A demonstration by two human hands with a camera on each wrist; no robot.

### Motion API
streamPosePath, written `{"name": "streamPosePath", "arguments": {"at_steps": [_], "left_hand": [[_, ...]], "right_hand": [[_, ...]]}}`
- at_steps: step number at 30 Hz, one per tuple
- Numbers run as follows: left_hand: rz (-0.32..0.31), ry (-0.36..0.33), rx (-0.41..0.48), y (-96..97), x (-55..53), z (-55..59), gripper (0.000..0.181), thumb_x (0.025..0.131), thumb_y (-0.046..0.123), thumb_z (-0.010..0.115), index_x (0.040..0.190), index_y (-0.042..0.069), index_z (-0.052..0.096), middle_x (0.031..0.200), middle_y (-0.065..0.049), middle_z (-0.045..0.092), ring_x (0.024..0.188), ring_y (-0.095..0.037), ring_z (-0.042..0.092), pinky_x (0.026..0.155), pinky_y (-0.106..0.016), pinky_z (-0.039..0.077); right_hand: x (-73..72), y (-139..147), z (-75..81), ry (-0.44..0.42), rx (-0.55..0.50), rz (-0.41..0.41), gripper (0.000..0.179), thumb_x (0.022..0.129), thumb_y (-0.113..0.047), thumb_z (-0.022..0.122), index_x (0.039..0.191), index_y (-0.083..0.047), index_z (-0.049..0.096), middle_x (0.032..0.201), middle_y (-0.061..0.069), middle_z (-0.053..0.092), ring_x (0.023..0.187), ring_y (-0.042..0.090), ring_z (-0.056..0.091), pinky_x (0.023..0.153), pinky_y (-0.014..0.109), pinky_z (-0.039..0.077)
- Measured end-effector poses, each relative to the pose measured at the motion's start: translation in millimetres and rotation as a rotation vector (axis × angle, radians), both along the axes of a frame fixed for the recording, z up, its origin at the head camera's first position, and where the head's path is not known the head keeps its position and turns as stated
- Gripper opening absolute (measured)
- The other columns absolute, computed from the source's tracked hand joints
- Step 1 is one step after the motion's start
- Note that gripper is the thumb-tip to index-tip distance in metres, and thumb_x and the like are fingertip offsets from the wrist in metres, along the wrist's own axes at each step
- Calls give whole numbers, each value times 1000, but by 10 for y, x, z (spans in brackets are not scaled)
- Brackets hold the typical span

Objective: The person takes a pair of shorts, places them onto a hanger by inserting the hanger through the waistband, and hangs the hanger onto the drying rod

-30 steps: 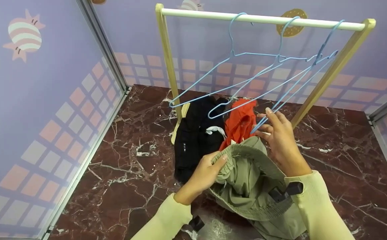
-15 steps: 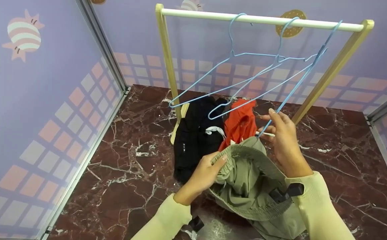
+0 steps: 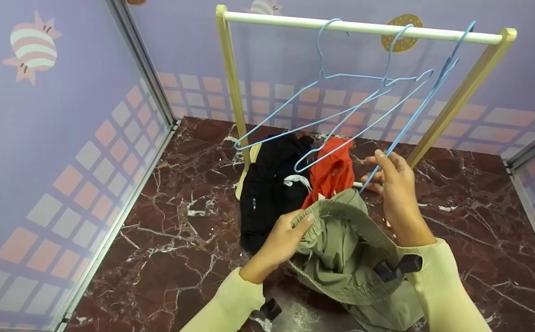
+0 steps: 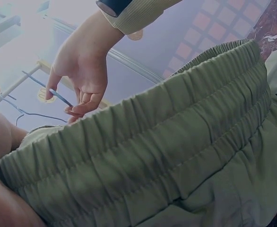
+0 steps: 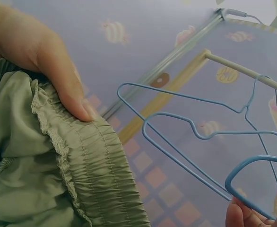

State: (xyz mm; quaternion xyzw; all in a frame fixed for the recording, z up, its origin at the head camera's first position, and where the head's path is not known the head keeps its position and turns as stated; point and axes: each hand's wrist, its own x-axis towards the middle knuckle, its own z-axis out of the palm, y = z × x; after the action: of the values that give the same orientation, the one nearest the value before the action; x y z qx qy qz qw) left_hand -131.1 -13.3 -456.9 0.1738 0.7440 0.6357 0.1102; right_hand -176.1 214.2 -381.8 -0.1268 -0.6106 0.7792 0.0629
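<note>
In the head view my left hand (image 3: 285, 237) grips the waistband of green elastic-waist pants (image 3: 341, 249), thumb on the outer side. The waistband gapes, and the pants hang down toward the floor. My right hand (image 3: 398, 198) pinches the lower end of the rightmost blue hanger (image 3: 417, 113), which still hooks over the rail and appears nearly edge-on. That hanger's end sits just above the far edge of the waistband; whether it touches the cloth is hard to tell. The right wrist view shows fingertips on the rounded hanger end (image 5: 230, 177).
Two other blue hangers (image 3: 279, 113) hang on the white rail (image 3: 285, 20) of a wooden-legged rack. Beneath it lie a black garment (image 3: 267, 198) and a red garment (image 3: 334, 170) on the marble floor (image 3: 166, 258). Patterned walls (image 3: 87, 69) stand on the sides and back.
My right hand has shifted slightly right with the hanger end, and that hanger has turned from a visible loop to nearly edge-on. The left hand and pants have stayed put.
</note>
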Motion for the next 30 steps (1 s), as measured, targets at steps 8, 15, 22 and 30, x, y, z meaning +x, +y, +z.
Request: {"name": "streamPosePath", "arguments": {"at_steps": [8, 15, 22, 30], "left_hand": [[-10, -11, -2, 1, -13, -6, 36, 103, 25, 46, 126, 3, 61, 125, -12, 64, 118, -23, 58, 104, -39, 43], [-5, -10, -9, 7, -3, 0, 37, 103, 25, 46, 129, 1, 59, 128, -15, 62, 122, -26, 56, 106, -42, 40], [4, -34, -13, 22, 5, 8, 39, 102, 27, 47, 131, 2, 57, 132, -13, 60, 127, -26, 52, 109, -44, 37], [9, -10, -6, 28, -6, -4, 32, 102, 25, 48, 117, 3, 65, 113, -11, 67, 107, -18, 60, 98, -35, 45]], "right_hand": [[56, 46, -18, 52, 31, 6, 47, 99, -27, 54, 134, -4, 32, 103, -2, 61, 62, 8, 59, 65, 21, 52], [152, 100, -61, 95, -3, 73, 50, 98, -24, 56, 136, -4, 31, 111, 4, 60, 64, 13, 65, 65, 27, 56], [218, 131, -149, 184, -56, 160, 38, 99, -15, 54, 133, -6, 39, 116, 9, 58, 66, 18, 68, 63, 29, 58], [308, 218, -270, 187, -39, 217, 48, 99, -12, 54, 142, -7, 33, 123, 10, 56, 77, 19, 70, 73, 37, 59]]}}
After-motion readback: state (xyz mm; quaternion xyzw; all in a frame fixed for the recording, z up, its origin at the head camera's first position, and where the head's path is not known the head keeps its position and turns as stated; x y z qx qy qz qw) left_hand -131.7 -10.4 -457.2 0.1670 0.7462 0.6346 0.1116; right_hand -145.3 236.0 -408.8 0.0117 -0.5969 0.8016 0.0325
